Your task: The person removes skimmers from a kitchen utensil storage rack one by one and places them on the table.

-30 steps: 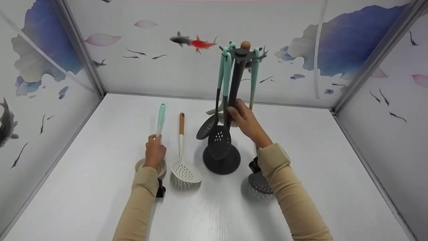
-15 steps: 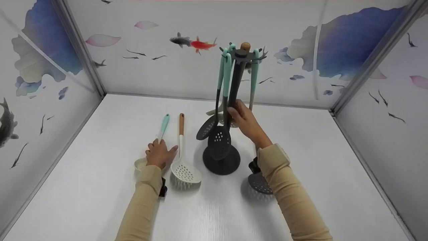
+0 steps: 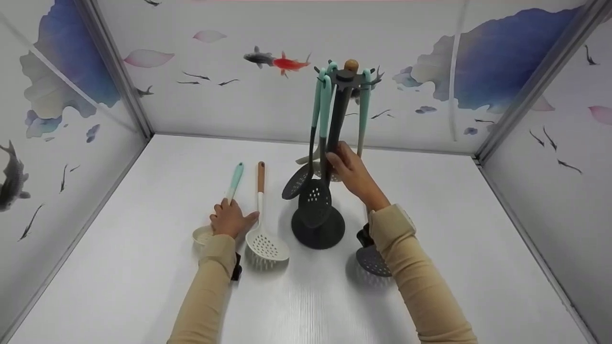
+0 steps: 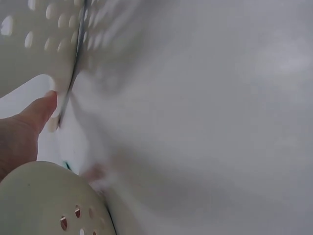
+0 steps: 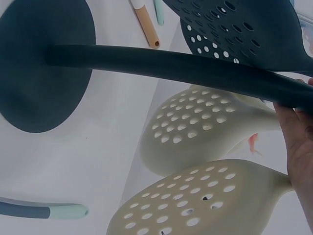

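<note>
In the head view, my left hand (image 3: 228,219) lies over the neck of a pale skimmer with a teal handle (image 3: 235,179). Its fingers are spread, and the thumb reaches to the neck of a white skimmer with a brown handle (image 3: 266,245). The left wrist view shows the thumb (image 4: 38,113) stretched beside that skimmer's neck. My right hand (image 3: 352,171) grips the black pole of a utensil stand (image 3: 339,112). Several teal-handled utensils hang from its top hooks, among them a black slotted spoon (image 3: 314,203) and pale skimmers (image 5: 190,115).
The stand's round black base (image 3: 330,239) is on the white table (image 3: 296,306). A dark skimmer (image 3: 372,262) lies right of it, partly behind my right sleeve. Printed wall panels (image 3: 191,110) enclose the back and sides.
The teal-handled skimmer has shifted nearer me, its handle leaning right. My left hand has loosened from it and spread its thumb toward the brown-handled skimmer. My right hand stays on the pole.
</note>
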{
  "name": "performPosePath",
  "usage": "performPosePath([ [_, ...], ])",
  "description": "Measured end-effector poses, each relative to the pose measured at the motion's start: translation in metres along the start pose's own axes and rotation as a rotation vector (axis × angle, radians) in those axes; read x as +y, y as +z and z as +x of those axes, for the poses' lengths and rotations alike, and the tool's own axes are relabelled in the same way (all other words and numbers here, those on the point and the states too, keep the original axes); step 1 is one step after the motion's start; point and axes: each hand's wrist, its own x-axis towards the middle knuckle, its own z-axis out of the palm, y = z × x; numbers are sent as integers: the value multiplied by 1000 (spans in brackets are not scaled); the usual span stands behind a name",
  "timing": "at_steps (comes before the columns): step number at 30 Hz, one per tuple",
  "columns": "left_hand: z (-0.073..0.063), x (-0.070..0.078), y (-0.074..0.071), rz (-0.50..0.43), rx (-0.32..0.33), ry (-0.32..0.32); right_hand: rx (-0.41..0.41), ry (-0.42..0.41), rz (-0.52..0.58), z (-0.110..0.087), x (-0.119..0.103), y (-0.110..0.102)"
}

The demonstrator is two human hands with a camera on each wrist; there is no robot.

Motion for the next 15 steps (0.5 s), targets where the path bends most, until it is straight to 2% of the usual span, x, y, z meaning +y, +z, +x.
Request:
performPosePath([
  [6, -2, 5, 0, -11, 15, -4, -10, 12, -1, 0, 0, -1],
  [15, -1, 8, -1, -30, -2, -11, -21, -5, -3, 1, 1, -1],
])
